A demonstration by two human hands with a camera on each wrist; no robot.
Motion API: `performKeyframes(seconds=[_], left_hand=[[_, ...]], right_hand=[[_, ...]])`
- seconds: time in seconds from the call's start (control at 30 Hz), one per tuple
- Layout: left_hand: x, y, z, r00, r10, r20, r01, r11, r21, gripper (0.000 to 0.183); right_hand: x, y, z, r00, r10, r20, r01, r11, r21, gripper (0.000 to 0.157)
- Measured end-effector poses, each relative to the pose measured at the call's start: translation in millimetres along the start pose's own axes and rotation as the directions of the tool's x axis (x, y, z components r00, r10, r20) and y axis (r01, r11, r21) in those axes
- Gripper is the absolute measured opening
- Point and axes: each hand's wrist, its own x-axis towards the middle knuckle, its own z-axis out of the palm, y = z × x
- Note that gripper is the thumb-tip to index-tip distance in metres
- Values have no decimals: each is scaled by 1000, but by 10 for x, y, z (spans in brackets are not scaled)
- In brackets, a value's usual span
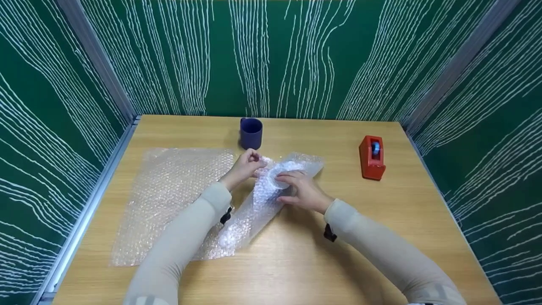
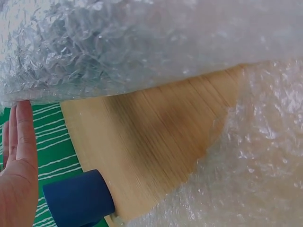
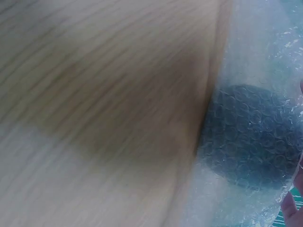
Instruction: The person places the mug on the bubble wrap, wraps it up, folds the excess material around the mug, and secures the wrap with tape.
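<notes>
A bubble-wrapped bundle [image 1: 275, 180] lies at a slant on the table, one end of its wrap reaching down toward the flat sheet. Through the plastic, a dark rounded thing [image 3: 251, 137] shows in the right wrist view; its kind is hidden. My left hand [image 1: 244, 168] pinches the wrap's upper left edge, with bent fingers in the head view. In the left wrist view its fingers [image 2: 23, 132] reach the wrap's edge. My right hand [image 1: 305, 191] grips the bundle from the right, fingers over its top and thumb lower along its side.
A flat bubble wrap sheet [image 1: 169, 199] covers the left part of the wooden table [image 1: 317, 262]. Behind the bundle stands a dark blue mug [image 1: 251, 134]. A red tape dispenser [image 1: 372, 157] is at the right. Green walls [image 1: 292, 55] with white lines enclose the table.
</notes>
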Motion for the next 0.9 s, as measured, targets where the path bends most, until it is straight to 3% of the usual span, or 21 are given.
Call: performKeyframes(seconds=[0.2,0.5,0.7,0.9], left_hand=[[8,41,22,998,-25,52,24,1000,15,41],[45,40,85,989,-32,145,16,993,113,43],[58,40,130,987,-13,158,-19,980,197,46],[46,14,140,983,-50,178,9,974,226,47]], right_hand=[[2,-29,12,999,18,36,-16,999,-37,50],[28,1,27,997,-4,77,9,998,-64,30],[45,0,0,994,-20,104,27,998,-64,23],[43,18,-6,998,-21,66,22,1000,-22,19]])
